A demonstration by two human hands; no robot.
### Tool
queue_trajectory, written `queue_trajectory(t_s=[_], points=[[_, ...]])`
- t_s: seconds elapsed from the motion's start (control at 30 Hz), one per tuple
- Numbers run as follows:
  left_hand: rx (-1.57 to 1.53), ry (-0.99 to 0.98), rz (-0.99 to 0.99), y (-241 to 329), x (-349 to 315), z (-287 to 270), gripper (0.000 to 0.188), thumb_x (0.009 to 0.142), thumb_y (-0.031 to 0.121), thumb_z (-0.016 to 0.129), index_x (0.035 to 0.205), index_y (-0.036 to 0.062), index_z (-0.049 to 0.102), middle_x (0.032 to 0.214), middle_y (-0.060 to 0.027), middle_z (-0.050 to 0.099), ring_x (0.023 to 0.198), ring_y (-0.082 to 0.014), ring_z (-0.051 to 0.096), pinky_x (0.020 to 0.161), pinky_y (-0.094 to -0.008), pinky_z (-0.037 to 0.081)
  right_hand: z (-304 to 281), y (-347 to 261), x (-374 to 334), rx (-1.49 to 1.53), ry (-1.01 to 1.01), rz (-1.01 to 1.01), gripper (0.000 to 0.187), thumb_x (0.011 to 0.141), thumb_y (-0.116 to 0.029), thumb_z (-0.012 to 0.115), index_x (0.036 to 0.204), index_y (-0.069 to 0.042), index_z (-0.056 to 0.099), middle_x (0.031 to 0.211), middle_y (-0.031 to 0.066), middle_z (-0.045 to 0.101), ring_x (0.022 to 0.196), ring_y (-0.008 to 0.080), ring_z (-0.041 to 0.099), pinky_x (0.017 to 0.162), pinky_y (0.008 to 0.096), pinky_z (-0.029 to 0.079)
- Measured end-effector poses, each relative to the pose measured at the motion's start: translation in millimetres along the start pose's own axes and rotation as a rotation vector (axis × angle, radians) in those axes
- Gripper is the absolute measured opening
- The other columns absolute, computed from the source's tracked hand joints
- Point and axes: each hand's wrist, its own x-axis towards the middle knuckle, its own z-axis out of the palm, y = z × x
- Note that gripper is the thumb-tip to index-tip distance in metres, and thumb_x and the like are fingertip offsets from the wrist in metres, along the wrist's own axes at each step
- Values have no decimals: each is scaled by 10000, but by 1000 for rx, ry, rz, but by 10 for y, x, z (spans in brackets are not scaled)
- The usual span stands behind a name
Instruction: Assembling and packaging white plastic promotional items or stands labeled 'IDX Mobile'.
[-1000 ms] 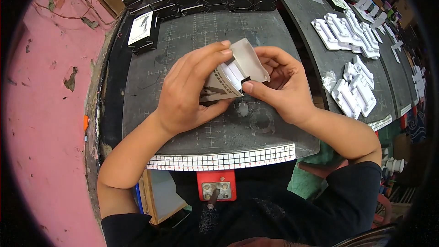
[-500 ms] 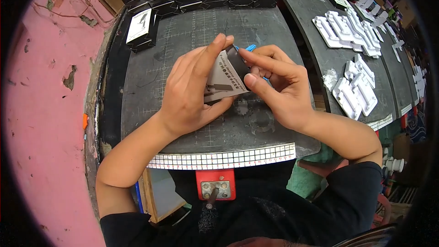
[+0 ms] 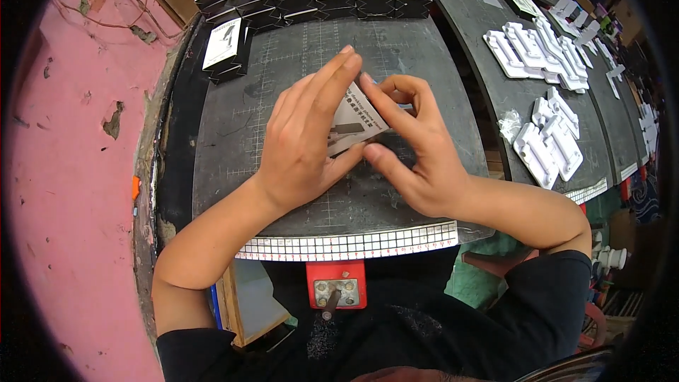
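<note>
Above the dark mat, a small black carton [image 3: 353,119] with a white printed face is held tilted between my hands. My left hand [image 3: 300,138] is closed round its left side, fingers along the upper edge and thumb underneath. On the other side my right hand [image 3: 421,145] presses its index finger to the top right edge, while its thumb tip meets the lower edge near my left thumb. A bit of a blue thing [image 3: 405,106] peeks out behind my right fingers; its kind is hidden. The carton's far side is covered by my hands.
Stacked black-and-white cartons [image 3: 318,0] line the mat's far edge, and a single carton [image 3: 226,48] stands at the far left. White plastic parts [image 3: 537,53] lie in groups on the right-hand table. A ruler strip [image 3: 346,242] runs along the near edge.
My right thumb has slid from the carton's right side down to its lower edge, and the right index finger has straightened along the upper edge. The carton's open-looking dark flap is no longer visible.
</note>
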Motion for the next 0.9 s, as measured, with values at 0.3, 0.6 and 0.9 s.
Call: queue_trajectory(t_s=[0.3, 0.6, 0.9], points=[[0, -123, -194, 13, 44, -152, 798, 809, 125, 883, 1508, 89, 499, 1541, -196, 482, 1266, -482, 660, 1027, -523, 583, 12, 68, 26, 153, -79, 204, 957, 972, -90, 783, 1778, -55, 268, 1518, 182, 496, 1316, 301, 564, 1128, 428, 489], [322, -44, -376, -356, 185, -535, 532, 910, 279, 828, 1373, 139, 608, 1434, -169, 606, 1185, -451, 713, 1005, -527, 595, -1, 119, 40, 65, 18, 154, 881, 945, -120, 821, 1701, -71, 370, 1533, 208, 501, 1341, 347, 588, 1117, 447, 513], [822, -39, -550, -1551, -31, -767, 673, 1025, 588, 680, 1496, 109, 634, 1525, -175, 627, 1289, -420, 677, 1074, -520, 554, -6, 60, -31, 85, -44, 47, 758, 923, -114, 826, 1604, -84, 495, 1544, 217, 470, 1388, 439, 571, 1147, 494, 502]])
